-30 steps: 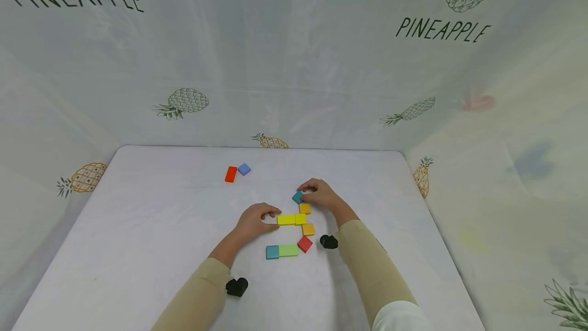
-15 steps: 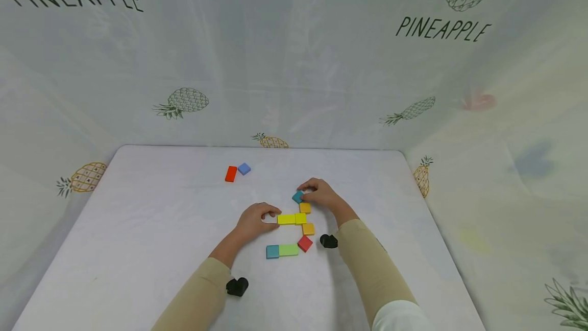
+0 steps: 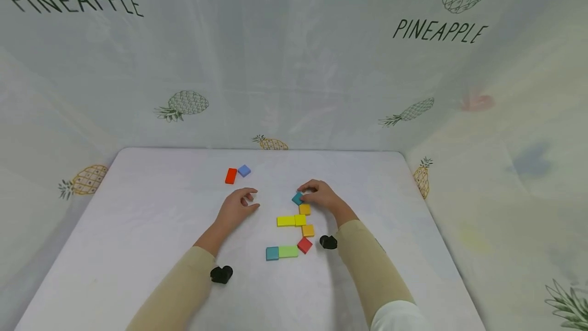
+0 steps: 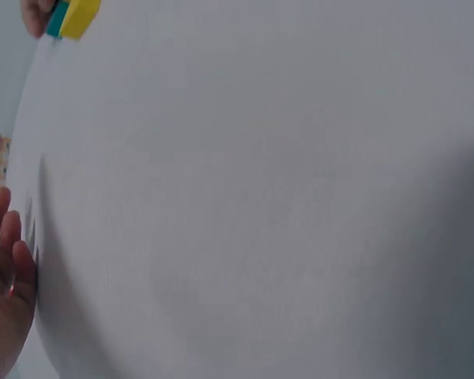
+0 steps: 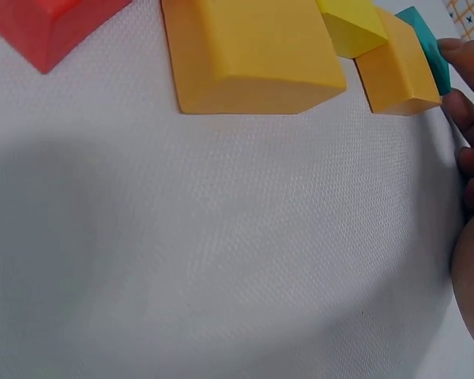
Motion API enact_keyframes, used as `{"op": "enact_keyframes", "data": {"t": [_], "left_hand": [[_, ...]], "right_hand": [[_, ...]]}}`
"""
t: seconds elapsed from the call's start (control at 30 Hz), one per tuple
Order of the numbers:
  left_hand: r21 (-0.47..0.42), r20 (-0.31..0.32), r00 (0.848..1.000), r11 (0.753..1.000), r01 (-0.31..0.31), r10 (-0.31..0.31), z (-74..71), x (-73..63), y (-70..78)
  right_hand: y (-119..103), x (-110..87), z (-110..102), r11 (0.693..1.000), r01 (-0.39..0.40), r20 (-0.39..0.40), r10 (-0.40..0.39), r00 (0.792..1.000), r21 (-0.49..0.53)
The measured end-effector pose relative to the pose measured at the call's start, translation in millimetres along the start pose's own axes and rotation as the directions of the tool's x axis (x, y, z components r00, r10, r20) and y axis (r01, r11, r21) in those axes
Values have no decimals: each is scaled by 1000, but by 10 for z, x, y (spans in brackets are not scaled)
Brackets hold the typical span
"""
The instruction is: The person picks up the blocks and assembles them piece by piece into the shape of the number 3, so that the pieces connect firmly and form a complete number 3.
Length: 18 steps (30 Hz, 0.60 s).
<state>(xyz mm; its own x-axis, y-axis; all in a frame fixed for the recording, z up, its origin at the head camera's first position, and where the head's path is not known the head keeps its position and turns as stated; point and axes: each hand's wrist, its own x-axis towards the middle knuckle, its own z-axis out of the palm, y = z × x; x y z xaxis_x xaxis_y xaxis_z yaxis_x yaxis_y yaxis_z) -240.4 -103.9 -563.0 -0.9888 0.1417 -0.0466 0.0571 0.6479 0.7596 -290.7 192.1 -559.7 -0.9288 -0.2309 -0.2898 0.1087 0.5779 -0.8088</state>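
With thumb and fingers my right hand (image 3: 320, 195) pinches a teal block (image 3: 297, 198), turned cornerwise just beyond an orange block (image 3: 304, 209). Below that lie a long yellow block (image 3: 286, 221) and a short yellow one (image 3: 300, 220) end to end, then a second orange block (image 3: 308, 230), a red block (image 3: 304, 245), a light green block (image 3: 288, 252) and another teal block (image 3: 272, 253). My left hand (image 3: 234, 208) hovers left of the yellow blocks, thumb and fingers apart with nothing between them. The right wrist view shows fingertips on the teal block (image 5: 428, 49).
Farther back on the white table (image 3: 151, 208) lie a red-orange block (image 3: 231, 175) and a blue block (image 3: 244, 170), ahead of my left hand. A pineapple-print curtain (image 3: 294, 65) stands behind the table and along its sides.
My left hand has left the long yellow block and moved left and away from me, toward the red-orange and blue blocks. The right hand stays at the teal block.
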Motion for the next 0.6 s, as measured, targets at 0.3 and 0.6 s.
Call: {"op": "enact_keyframes", "data": {"t": [0.3,0.6], "left_hand": [[19,-93,996,1000,17,-15,-222,98,-139],[-20,-221,974,999,40,-44,-383,155,-244]], "right_hand": [[-12,-10,5,1000,3,3,-3,1000,5],[0,-6,-1,1000,-6,-3,6,1000,6]]}}
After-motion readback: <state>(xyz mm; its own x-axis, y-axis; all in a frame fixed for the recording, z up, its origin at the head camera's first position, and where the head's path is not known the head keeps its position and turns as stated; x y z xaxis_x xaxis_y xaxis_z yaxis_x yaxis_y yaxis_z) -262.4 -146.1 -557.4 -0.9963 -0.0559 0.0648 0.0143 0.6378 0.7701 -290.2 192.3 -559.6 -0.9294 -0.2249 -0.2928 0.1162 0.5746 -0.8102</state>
